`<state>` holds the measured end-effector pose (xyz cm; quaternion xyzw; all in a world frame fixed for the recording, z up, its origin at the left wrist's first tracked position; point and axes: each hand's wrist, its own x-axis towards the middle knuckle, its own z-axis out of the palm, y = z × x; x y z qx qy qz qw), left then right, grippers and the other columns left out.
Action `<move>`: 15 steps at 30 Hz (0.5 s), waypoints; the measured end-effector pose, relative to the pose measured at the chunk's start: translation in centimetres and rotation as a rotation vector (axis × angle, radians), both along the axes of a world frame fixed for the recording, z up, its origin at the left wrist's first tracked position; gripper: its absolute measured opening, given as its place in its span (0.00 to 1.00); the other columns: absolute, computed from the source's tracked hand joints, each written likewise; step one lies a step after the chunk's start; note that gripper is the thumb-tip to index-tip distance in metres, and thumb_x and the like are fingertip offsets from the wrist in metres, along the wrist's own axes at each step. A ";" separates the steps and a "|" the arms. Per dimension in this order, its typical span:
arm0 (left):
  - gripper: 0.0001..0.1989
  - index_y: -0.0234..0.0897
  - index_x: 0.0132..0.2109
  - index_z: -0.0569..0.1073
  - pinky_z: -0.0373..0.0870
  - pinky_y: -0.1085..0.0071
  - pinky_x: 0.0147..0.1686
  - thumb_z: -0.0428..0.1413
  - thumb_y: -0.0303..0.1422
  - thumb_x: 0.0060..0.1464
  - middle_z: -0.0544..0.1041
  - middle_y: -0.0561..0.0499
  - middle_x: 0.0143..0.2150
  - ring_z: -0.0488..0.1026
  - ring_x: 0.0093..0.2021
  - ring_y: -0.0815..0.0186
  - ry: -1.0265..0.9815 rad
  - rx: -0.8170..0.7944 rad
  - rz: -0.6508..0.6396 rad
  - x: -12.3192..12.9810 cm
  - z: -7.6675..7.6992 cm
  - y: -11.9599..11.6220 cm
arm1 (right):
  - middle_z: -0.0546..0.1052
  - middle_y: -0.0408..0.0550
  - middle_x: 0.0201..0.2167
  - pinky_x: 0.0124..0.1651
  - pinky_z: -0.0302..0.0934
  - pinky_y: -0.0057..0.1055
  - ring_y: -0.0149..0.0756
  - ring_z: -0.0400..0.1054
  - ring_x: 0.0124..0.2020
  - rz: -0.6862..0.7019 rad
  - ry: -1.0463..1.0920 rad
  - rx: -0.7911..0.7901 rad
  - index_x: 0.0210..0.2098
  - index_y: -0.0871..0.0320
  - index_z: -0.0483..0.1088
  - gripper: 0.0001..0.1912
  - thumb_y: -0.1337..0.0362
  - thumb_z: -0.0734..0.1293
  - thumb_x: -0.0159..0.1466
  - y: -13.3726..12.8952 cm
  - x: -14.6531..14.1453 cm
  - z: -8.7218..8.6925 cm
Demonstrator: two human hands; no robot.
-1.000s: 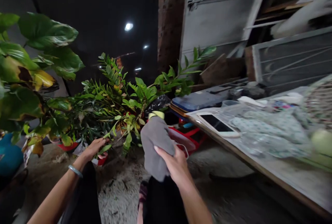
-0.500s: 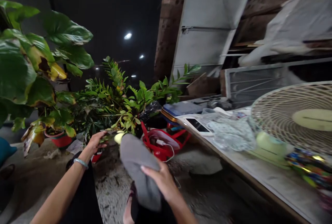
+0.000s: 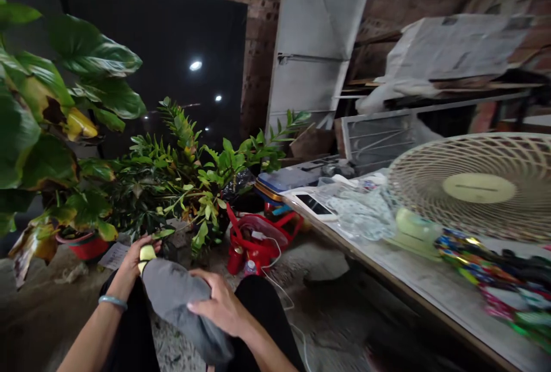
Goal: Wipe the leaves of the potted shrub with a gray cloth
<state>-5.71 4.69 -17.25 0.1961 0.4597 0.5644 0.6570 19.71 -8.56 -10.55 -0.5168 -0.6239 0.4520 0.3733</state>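
Note:
A limp grey cloth piece (image 3: 174, 286) with a yellow end (image 3: 147, 254) lies slantwise over my lap. I cannot make out what kind of thing it is. My right hand (image 3: 221, 303) grips it from above, thumb and fingers pressing into the fabric. At the yellow end is my left hand (image 3: 129, 263), its fingers closing round that end and partly hidden behind it. A pale bracelet circles the left wrist. Just beyond my knees stands a red basket-like bag (image 3: 253, 234) with a white plug and cable at its top.
Leafy potted plants (image 3: 181, 188) fill the floor ahead, with a red pot (image 3: 84, 245) at left. On the right a table (image 3: 344, 240) bears a phone (image 3: 316, 205), crumpled plastic, a yellowish fan (image 3: 473, 182) lying face up and colourful wrappers (image 3: 486, 274). A white cable trails across the floor.
My right hand has swung the grey cloth piece left and down toward my lap. The left hand, apart from it before, is now at its yellow end. The view has turned right.

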 end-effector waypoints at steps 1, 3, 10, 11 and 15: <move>0.10 0.37 0.40 0.75 0.78 0.68 0.37 0.62 0.22 0.51 0.83 0.48 0.34 0.81 0.37 0.60 -0.016 -0.015 0.012 -0.6 -0.2 0.0 | 0.84 0.48 0.45 0.54 0.69 0.44 0.54 0.76 0.50 0.020 0.057 -0.014 0.45 0.50 0.80 0.26 0.66 0.75 0.45 -0.5 0.2 0.4; 0.09 0.37 0.39 0.74 0.78 0.68 0.37 0.61 0.22 0.50 0.82 0.47 0.33 0.81 0.36 0.60 -0.027 -0.014 0.027 -1.4 -0.5 0.2 | 0.84 0.48 0.42 0.49 0.71 0.42 0.51 0.78 0.45 0.004 0.208 -0.006 0.45 0.53 0.80 0.23 0.63 0.75 0.48 0.0 1.0 2.1; 0.15 0.39 0.36 0.70 0.77 0.65 0.36 0.67 0.28 0.42 0.78 0.53 0.31 0.78 0.30 0.64 0.001 0.009 0.235 -2.2 -2.5 1.5 | 0.85 0.52 0.37 0.43 0.72 0.42 0.52 0.79 0.39 -0.338 0.509 0.042 0.41 0.57 0.78 0.28 0.55 0.78 0.42 7.7 -1.4 5.8; 0.16 0.39 0.36 0.69 0.77 0.64 0.37 0.67 0.28 0.41 0.77 0.54 0.30 0.78 0.29 0.64 -0.023 0.023 0.273 -2.4 -2.8 1.6 | 0.85 0.51 0.35 0.41 0.72 0.42 0.52 0.79 0.38 -0.319 0.515 -0.025 0.40 0.57 0.78 0.26 0.55 0.78 0.41 7.9 -2.4 5.1; 0.15 0.42 0.39 0.69 0.78 0.61 0.42 0.66 0.31 0.44 0.77 0.56 0.30 0.79 0.32 0.63 -0.117 0.159 0.351 -3.5 -3.0 1.8 | 0.83 0.49 0.29 0.36 0.71 0.39 0.48 0.78 0.32 -0.061 0.515 -0.269 0.35 0.57 0.78 0.20 0.56 0.76 0.45 6.2 -5.6 3.3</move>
